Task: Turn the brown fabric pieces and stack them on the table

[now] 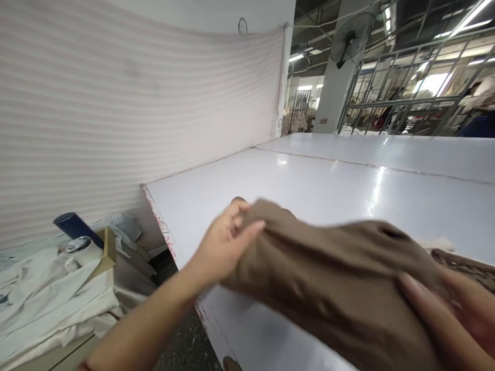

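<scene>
right hand (448,324) — cut off — holds brown cloth (328,268)

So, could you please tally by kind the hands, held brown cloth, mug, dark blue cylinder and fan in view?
Hands (left hand, right hand): 2
Held brown cloth: 1
White mug: 1
Dark blue cylinder: 1
Fan: 1
Total: 6

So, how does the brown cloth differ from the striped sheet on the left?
The brown cloth is plain and wrinkled; the striped sheet is pale and spread wide. The left hand and right hand hold the brown cloth, whereas the striped sheet hangs beside the white table. Both look flexible.
</scene>
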The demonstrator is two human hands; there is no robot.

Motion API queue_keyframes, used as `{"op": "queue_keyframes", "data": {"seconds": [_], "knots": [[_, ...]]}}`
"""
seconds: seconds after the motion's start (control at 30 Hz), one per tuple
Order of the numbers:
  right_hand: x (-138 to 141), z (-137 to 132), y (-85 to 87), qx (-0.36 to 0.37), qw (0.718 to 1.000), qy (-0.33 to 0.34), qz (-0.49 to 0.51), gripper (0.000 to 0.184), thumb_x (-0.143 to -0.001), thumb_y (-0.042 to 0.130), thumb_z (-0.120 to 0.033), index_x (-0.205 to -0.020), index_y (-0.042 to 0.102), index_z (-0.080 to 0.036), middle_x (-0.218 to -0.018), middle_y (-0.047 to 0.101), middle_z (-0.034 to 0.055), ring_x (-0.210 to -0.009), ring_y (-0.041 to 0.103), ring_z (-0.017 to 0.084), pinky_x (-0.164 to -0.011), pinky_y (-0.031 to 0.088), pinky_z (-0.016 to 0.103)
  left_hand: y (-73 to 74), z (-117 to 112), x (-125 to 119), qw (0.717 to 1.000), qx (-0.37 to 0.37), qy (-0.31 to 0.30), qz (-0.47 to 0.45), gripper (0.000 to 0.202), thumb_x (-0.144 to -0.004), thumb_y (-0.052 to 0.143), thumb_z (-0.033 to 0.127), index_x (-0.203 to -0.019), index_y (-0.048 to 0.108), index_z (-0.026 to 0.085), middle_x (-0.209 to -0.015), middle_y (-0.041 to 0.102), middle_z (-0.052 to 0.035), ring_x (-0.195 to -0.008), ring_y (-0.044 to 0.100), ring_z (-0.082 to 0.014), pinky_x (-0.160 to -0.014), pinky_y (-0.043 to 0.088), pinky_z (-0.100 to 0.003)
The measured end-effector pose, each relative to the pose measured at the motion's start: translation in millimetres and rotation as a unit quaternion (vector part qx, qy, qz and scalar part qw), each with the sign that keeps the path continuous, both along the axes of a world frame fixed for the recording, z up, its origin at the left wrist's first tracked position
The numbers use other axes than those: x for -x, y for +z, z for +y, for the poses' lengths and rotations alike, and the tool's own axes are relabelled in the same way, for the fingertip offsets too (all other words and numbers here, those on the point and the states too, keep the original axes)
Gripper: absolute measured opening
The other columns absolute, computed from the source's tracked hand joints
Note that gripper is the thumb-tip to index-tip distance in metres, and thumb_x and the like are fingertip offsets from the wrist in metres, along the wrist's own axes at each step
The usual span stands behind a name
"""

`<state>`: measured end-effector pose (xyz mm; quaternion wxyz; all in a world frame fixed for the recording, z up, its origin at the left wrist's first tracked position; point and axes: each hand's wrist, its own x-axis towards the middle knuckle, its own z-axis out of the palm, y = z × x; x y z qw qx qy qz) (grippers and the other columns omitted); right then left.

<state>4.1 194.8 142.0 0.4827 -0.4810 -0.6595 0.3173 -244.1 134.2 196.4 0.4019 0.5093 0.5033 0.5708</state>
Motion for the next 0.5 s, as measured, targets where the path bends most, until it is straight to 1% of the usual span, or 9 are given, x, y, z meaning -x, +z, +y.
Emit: {"op": "queue_keyframes", "data": {"seconds": [0.03,0.07,0.1,0.2,0.3,0.37,0.4,0.47,0.5], "knots": [[16,7,6.9,0.004,1.0,0.007,0.022,0.05,-0.086,0.048,-0.057,-0.125,0.049,-0.026,-0.103,0.066,0.0081,-0.085,0.065,0.022,-0.072,0.055,0.04,9.8,13,14,0.998,-0.011,0.04,0.04,0.037,-0.078,0.062,0.044,-0.099,0.044,0.021,-0.077,0.063,0.0007,-0.062,0.061,-0.0133,-0.057,0.048,-0.023],[33,17,10.1,0.06,0.997,0.023,0.052,0.054,-0.083,0.052,-0.058,-0.125,0.048,-0.025,-0.098,0.068,0.0083,-0.083,0.066,0.025,-0.069,0.055,0.039,13.0,27,28,0.994,0.004,0.068,0.085,0.035,-0.08,0.059,0.044,-0.101,0.043,0.021,-0.078,0.064,0.0004,-0.063,0.062,-0.0136,-0.057,0.049,-0.023],[51,29,9.3,0.079,0.994,0.045,0.056,0.055,-0.086,0.047,-0.057,-0.128,0.043,-0.022,-0.091,0.068,0.0079,-0.079,0.066,0.024,-0.065,0.056,0.037,10.0,40,43,0.986,0.039,0.083,0.136,0.033,-0.083,0.055,0.045,-0.102,0.043,0.021,-0.078,0.064,0.0003,-0.065,0.063,-0.0141,-0.058,0.05,-0.024],[93,61,-12.1,0.098,0.993,0.065,-0.001,0.047,-0.092,0.047,-0.043,-0.127,0.041,-0.013,-0.081,0.066,0.0043,-0.068,0.065,0.018,-0.061,0.055,0.034,-23.0,70,80,0.967,0.107,0.109,0.202,0.029,-0.08,0.058,0.04,-0.093,0.048,0.016,-0.07,0.065,-0.0036,-0.064,0.064,-0.0183,-0.058,0.051,-0.028],[104,70,-37.8,0.082,0.991,0.054,-0.09,0.038,-0.089,0.055,-0.034,-0.121,0.048,-0.015,-0.098,0.062,0.0066,-0.079,0.063,0.018,-0.07,0.053,0.038,-54.8,75,96,0.933,0.151,0.147,0.291,0.032,-0.074,0.064,0.035,-0.093,0.054,0.01,-0.072,0.066,-0.0102,-0.07,0.065,-0.0275,-0.066,0.052,-0.041],[102,61,-43.2,0.027,0.99,0.03,-0.132,0.043,-0.088,0.055,-0.033,-0.127,0.044,-0.017,-0.119,0.053,0.0119,-0.103,0.056,0.026,-0.084,0.047,0.048,-60.5,67,91,0.911,0.131,0.178,0.349,0.048,-0.075,0.062,0.036,-0.113,0.051,0.009,-0.1,0.064,-0.0183,-0.096,0.06,-0.0349,-0.085,0.045,-0.052],[101,53,-42.1,-0.008,0.989,0.025,-0.148,0.047,-0.089,0.053,-0.032,-0.131,0.04,-0.017,-0.129,0.046,0.0141,-0.115,0.047,0.03,-0.092,0.041,0.052,-59.4,63,86,0.902,0.103,0.185,0.377,0.057,-0.077,0.059,0.038,-0.125,0.044,0.011,-0.118,0.056,-0.0202,-0.112,0.051,-0.036,-0.096,0.037,-0.054],[105,39,-36.6,-0.08,0.98,0.05,-0.177,0.051,-0.09,0.049,-0.031,-0.137,0.035,-0.017,-0.144,0.031,0.0149,-0.132,0.027,0.031,-0.103,0.028,0.053,-55.2,57,73,0.879,0.027,0.156,0.449,0.063,-0.083,0.052,0.042,-0.139,0.03,0.021,-0.143,0.035,-0.0135,-0.133,0.028,-0.03,-0.109,0.021,-0.049],[110,33,-34.3,-0.103,0.972,0.075,-0.197,0.053,-0.089,0.049,-0.033,-0.138,0.035,-0.018,-0.148,0.026,0.0139,-0.135,0.02,0.031,-0.106,0.024,0.053,-55.0,57,68,0.854,-0.017,0.12,0.507,0.061,-0.086,0.047,0.044,-0.141,0.027,0.025,-0.148,0.027,-0.0093,-0.137,0.021,-0.0271,-0.111,0.018,-0.047]]}}
